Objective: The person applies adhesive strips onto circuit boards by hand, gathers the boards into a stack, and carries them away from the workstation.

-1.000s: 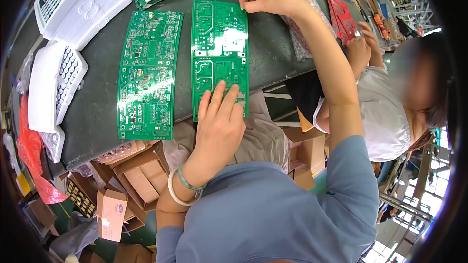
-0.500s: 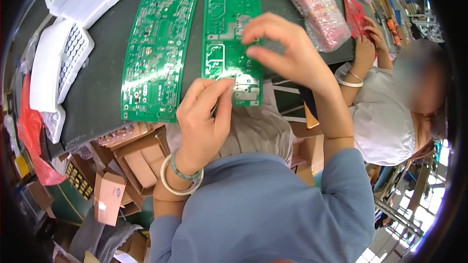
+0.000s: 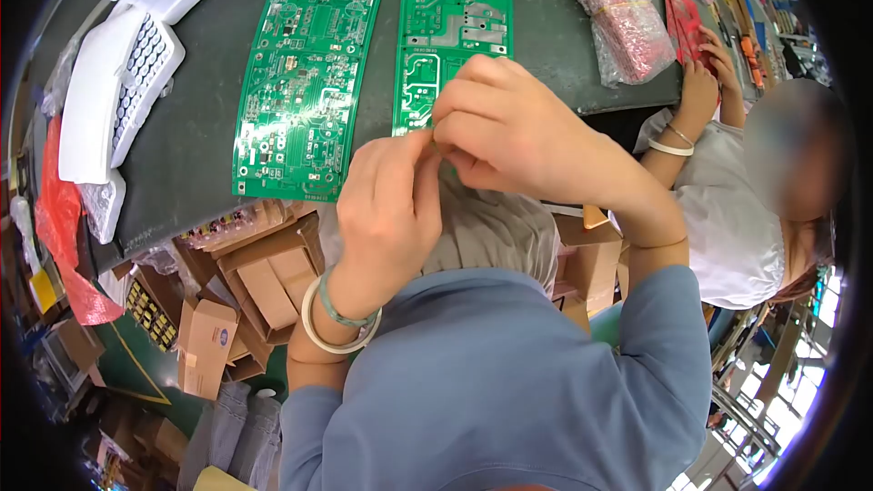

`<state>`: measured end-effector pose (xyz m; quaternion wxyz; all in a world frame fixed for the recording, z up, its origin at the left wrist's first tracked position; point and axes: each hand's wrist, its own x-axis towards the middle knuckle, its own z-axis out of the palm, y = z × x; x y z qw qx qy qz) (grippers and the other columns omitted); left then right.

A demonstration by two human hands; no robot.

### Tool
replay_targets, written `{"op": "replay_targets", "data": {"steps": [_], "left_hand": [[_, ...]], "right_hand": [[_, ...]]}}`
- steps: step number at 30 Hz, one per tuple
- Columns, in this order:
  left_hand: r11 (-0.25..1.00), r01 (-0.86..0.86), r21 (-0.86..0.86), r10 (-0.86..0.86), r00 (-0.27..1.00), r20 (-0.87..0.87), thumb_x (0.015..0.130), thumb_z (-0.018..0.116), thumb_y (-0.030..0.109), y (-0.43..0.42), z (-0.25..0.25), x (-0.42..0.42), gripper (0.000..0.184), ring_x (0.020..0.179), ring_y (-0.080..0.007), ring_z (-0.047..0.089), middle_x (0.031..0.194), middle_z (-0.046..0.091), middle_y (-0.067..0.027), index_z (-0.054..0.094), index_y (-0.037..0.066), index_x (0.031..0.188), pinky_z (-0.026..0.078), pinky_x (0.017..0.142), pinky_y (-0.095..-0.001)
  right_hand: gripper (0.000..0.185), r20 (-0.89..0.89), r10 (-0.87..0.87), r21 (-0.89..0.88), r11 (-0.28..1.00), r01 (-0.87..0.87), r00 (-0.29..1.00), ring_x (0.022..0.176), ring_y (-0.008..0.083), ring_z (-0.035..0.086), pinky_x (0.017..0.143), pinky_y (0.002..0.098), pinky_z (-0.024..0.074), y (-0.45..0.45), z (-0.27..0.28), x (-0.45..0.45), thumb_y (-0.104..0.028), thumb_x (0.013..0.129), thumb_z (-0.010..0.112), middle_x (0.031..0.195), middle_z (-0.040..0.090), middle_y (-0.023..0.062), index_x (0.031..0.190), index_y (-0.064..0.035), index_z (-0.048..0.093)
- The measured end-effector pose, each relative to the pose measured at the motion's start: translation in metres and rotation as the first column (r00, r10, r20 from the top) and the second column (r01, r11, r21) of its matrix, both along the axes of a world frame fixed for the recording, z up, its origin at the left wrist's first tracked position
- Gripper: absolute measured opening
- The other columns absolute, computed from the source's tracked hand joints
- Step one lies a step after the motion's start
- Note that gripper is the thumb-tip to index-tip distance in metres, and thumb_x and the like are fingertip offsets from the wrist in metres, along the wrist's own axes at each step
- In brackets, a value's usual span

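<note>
My left hand (image 3: 391, 200) and my right hand (image 3: 509, 127) meet fingertip to fingertip over the near end of a green circuit board (image 3: 455, 0). Both are closed in a pinch, and whatever is between the fingers is too small or hidden to make out. They cover the lower part of that board, which lies on the dark table. To its left lies another green board (image 3: 305, 82), densely covered with small parts, untouched.
White foam trays (image 3: 91, 100) stand at the left. A bubble-wrapped bundle (image 3: 623, 23) lies at the upper right, near a co-worker's hands (image 3: 705, 82) on red film. Cardboard boxes (image 3: 268, 286) sit below the table edge (image 3: 164, 255).
My right hand has come down from the board's far corner to meet my left hand, which has changed from spread to pinching. The boards appear higher in view.
</note>
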<state>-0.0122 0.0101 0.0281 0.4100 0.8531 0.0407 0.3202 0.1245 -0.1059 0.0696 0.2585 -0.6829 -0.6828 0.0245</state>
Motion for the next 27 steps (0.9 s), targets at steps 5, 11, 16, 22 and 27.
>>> {"op": "replay_targets", "data": {"steps": [5, 11, 16, 22, 27], "left_hand": [[0.998, 0.012, 0.067, -0.012, 1.000, -0.015, 0.076, 0.062, -0.012, 0.000, 0.001, 0.000, 0.024, 0.075, -0.0288, 0.058, 0.088, 0.058, -0.0166, 0.055, -0.004, 0.097, 0.048, 0.064, -0.0349], [0.992, 0.073, -0.103, -0.082, 0.993, -0.090, 0.077, 0.058, -0.009, 0.002, 0.004, -0.002, 0.014, 0.073, -0.0294, 0.054, 0.086, 0.052, -0.0141, 0.053, -0.003, 0.090, 0.045, 0.063, -0.0364], [0.998, 0.060, -0.036, -0.064, 0.992, -0.112, 0.077, 0.059, -0.005, -0.010, -0.001, 0.007, 0.014, 0.098, -0.0340, 0.053, 0.107, 0.053, -0.0175, 0.053, 0.001, 0.089, 0.043, 0.084, -0.0423], [0.978, 0.139, 0.158, -0.109, 0.976, -0.186, 0.073, 0.062, -0.003, -0.023, -0.017, 0.013, 0.018, 0.120, -0.0349, 0.048, 0.119, 0.054, -0.0182, 0.055, 0.001, 0.090, 0.039, 0.096, -0.0451], [0.976, 0.133, 0.171, -0.105, 0.981, -0.166, 0.074, 0.060, -0.003, -0.023, -0.018, 0.013, 0.015, 0.119, -0.0339, 0.049, 0.119, 0.055, -0.0184, 0.056, -0.001, 0.088, 0.039, 0.096, -0.0440]], "right_hand": [[0.031, 0.187, -0.038, 0.095, 0.995, 0.020, 0.982, 0.081, 0.0232, 0.053, 0.066, 0.0336, 0.0441, -0.002, -0.008, -0.007, -0.007, 0.053, 0.071, 0.089, 0.055, 0.0059, 0.080, -0.0042, 0.057], [0.027, 0.205, -0.053, 0.233, 0.972, 0.004, 0.977, 0.081, 0.0229, 0.055, 0.068, 0.0338, 0.0447, -0.006, -0.013, -0.012, -0.006, 0.054, 0.069, 0.088, 0.054, 0.0056, 0.077, -0.0051, 0.055], [0.013, -0.159, -0.275, -0.024, 0.961, 0.274, 0.948, 0.100, 0.0278, 0.051, 0.088, 0.0347, 0.0420, -0.010, -0.011, 0.057, -0.005, 0.069, 0.065, 0.105, 0.050, 0.0112, 0.077, -0.0057, 0.055], [0.011, -0.160, -0.305, -0.223, 0.938, 0.266, 0.939, 0.105, 0.0267, 0.049, 0.093, 0.0341, 0.0379, -0.006, -0.021, 0.094, -0.009, 0.075, 0.063, 0.106, 0.050, 0.0113, 0.082, -0.0015, 0.058], [0.012, -0.120, -0.319, -0.231, 0.930, 0.286, 0.940, 0.105, 0.0272, 0.047, 0.094, 0.0343, 0.0370, -0.003, -0.025, 0.096, -0.009, 0.075, 0.064, 0.105, 0.050, 0.0108, 0.081, -0.0013, 0.057]]}}
